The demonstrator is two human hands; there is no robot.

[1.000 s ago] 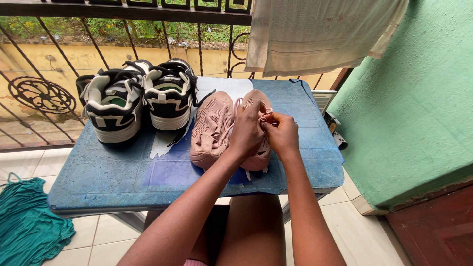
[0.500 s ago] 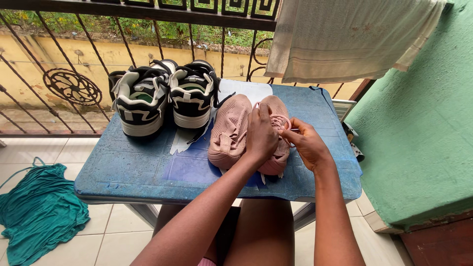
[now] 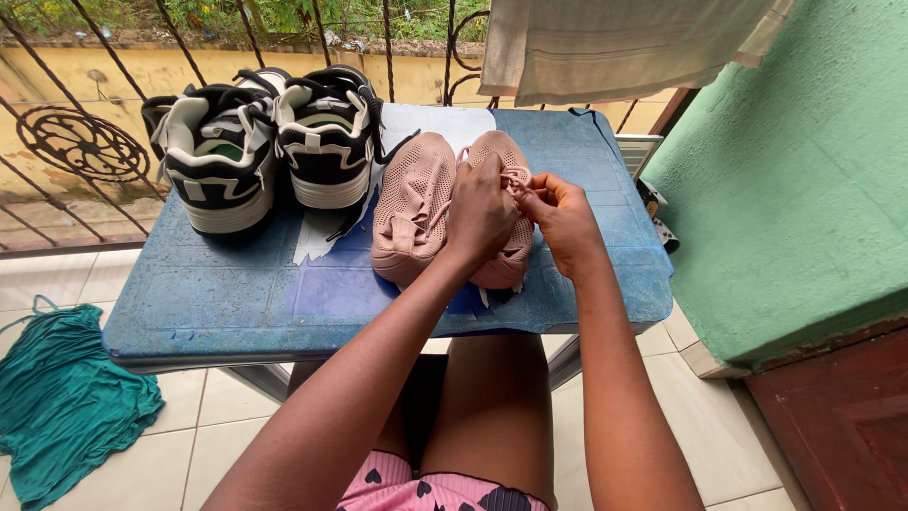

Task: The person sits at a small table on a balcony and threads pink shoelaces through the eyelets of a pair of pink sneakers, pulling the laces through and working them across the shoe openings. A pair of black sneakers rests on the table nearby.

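Note:
Two pink mesh sneakers lie side by side on a worn blue table (image 3: 236,303), heels toward me. My left hand (image 3: 480,210) rests over the right pink sneaker (image 3: 506,255) and pinches its pink lace. My right hand (image 3: 560,216) is just beside it, fingers closed on the same lace (image 3: 517,177) near the shoe's throat. The left pink sneaker (image 3: 413,203) lies untouched next to them.
A pair of black-and-white sneakers (image 3: 260,142) stands at the table's far left. White paper (image 3: 430,123) lies under the shoes. An iron railing (image 3: 85,142) runs behind, a pale cloth (image 3: 615,47) hangs above, a green wall (image 3: 804,170) is right, a teal garment (image 3: 61,397) lies on the floor tiles.
My view has shifted, so the table sits further left in the picture. My right hand pulled away from the shoe, then came back to the lace beside my left hand.

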